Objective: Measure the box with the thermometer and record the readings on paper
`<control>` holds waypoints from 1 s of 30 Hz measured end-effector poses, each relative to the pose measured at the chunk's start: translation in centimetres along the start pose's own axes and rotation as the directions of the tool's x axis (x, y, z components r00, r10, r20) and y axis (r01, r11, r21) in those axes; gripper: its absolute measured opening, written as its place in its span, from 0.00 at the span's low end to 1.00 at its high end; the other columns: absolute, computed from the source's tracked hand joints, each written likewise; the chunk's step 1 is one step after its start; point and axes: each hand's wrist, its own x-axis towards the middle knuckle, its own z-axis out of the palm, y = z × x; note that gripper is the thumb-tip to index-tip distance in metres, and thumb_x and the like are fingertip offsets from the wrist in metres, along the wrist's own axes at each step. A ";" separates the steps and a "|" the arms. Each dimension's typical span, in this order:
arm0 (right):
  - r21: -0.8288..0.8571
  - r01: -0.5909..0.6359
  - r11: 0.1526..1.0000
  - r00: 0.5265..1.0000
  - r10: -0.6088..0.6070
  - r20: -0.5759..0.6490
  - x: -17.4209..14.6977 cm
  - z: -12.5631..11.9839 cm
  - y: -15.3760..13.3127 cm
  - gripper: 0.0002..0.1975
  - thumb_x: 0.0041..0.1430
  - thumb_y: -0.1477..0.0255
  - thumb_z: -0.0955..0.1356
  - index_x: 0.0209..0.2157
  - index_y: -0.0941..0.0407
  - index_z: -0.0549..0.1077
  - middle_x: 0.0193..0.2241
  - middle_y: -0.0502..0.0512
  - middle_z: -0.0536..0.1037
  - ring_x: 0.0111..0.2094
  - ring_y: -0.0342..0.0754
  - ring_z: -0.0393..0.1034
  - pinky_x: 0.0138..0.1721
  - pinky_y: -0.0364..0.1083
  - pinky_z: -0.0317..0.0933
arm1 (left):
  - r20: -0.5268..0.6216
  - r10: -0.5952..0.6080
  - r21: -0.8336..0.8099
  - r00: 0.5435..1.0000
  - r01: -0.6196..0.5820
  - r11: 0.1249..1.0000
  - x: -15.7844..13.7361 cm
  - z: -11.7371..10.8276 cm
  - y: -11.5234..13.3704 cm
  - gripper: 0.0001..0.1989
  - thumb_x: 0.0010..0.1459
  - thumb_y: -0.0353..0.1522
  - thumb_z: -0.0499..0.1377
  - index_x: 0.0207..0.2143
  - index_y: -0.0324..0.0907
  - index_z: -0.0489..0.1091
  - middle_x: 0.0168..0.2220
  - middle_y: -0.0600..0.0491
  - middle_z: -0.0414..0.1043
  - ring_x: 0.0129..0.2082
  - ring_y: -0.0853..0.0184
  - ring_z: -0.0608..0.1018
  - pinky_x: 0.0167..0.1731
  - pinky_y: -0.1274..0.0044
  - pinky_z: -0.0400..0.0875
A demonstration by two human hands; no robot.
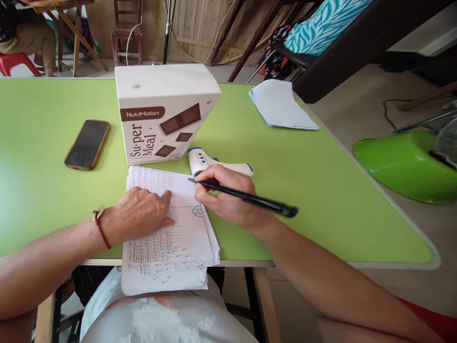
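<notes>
My right hand (228,195) grips a black pen (250,196), its tip just over the upper right of a stack of papers (189,238). Lines of small handwriting and a round printed mark cover parts of the top sheet. My left hand (143,214) lies on the papers, index finger and thumb apart, the other fingers partly hidden; it holds nothing. Right behind my right hand lies a white and blue handheld infrared thermometer (203,161), partly covered by the fingers. The lower end of the stack hangs past the table's front edge.
A white NutriMotion box (167,114) stands upright behind the papers on the green table (321,205). To its left is a phone (87,144); folded papers (280,105) lie at the far right. A green plastic object (403,164) is beyond the right edge. Another person (32,43) sits far left.
</notes>
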 end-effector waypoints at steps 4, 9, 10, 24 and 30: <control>-0.245 0.146 0.959 0.982 -0.110 0.152 0.1 -2.2 0.1 0.09 0.52 0.83 0.65 0.28 0.55 0.72 0.22 0.50 0.75 0.24 0.45 0.68 0.26 0.45 0.59 | -0.056 0.011 0.003 0.998 -0.010 1.000 0.1 0.5 -0.6 0.19 0.67 0.41 0.57 0.49 0.34 0.70 0.26 0.47 0.77 0.25 0.56 0.79 0.19 0.72 0.51; -0.310 0.254 0.916 0.892 -0.098 0.441 -0.2 -3.3 1.0 0.09 0.53 0.84 0.66 0.27 0.57 0.75 0.23 0.53 0.76 0.26 0.47 0.70 0.25 0.46 0.54 | -0.666 -0.095 -0.267 0.740 -0.117 0.957 0.6 0.9 -3.3 0.07 0.67 0.30 0.52 0.36 0.39 0.68 0.18 0.57 0.66 0.16 0.72 0.67 0.18 0.78 0.54; -0.301 0.261 0.917 0.870 -0.088 0.485 -0.3 -3.2 1.1 0.08 0.54 0.83 0.67 0.27 0.58 0.76 0.24 0.54 0.77 0.26 0.47 0.70 0.25 0.46 0.53 | -0.776 -0.178 -0.344 0.605 -0.170 0.924 0.8 0.9 -4.0 0.05 0.66 0.30 0.53 0.35 0.40 0.67 0.19 0.59 0.64 0.16 0.74 0.65 0.18 0.79 0.56; -0.474 -0.050 0.879 0.922 0.223 0.316 0.2 -2.4 4.8 0.26 0.51 0.75 0.67 0.54 0.60 0.73 0.47 0.68 0.78 0.47 0.61 0.72 0.44 0.57 0.68 | -0.604 -0.645 -0.794 0.468 -0.420 0.439 4.5 4.5 -11.6 0.42 0.40 0.48 0.76 0.54 0.46 0.63 0.57 0.44 0.68 0.44 0.61 0.79 0.35 0.73 0.78; -0.549 -0.123 0.826 0.772 0.428 0.471 0.9 -2.0 5.1 0.23 0.55 0.74 0.65 0.53 0.62 0.73 0.39 0.67 0.79 0.39 0.60 0.74 0.41 0.55 0.67 | -0.432 -0.564 -0.902 0.704 -0.320 0.292 3.6 3.7 -11.6 0.38 0.39 0.40 0.77 0.51 0.42 0.67 0.51 0.45 0.76 0.44 0.56 0.81 0.40 0.66 0.81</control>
